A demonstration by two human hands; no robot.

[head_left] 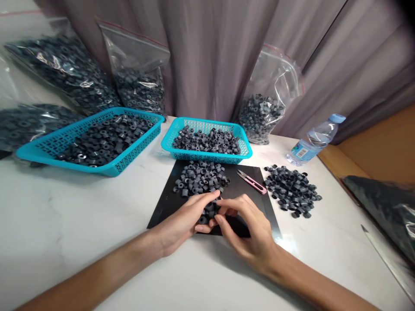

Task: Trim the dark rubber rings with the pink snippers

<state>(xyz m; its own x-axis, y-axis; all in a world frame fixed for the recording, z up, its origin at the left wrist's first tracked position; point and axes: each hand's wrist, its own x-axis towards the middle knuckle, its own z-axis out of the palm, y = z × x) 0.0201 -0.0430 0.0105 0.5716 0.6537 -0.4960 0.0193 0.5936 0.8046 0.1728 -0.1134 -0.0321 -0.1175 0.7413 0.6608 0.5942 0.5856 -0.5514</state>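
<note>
Several small dark grey cylindrical pieces (210, 209) lie in my left hand (191, 216), which is cupped around them with its thumb raised along the far side. My right hand (248, 226) meets it from the right, thumb and forefinger bent at one of these pieces; the fingertips partly hide it. Both hands are above the near part of a black mat (168, 203). Just beyond them, a heap of similar grey pieces (202, 177) is spread on the mat. Pink-handled thread snips (253, 181) rest at the mat's right side.
Two blue plastic baskets, one at left (116, 166) and one at centre (207, 156), contain grey pieces. Right of the mat is a pile of grey rings (292, 190). A water bottle (313, 142) and clear zip bags of pieces (139, 86) stand near the curtain (201, 56).
</note>
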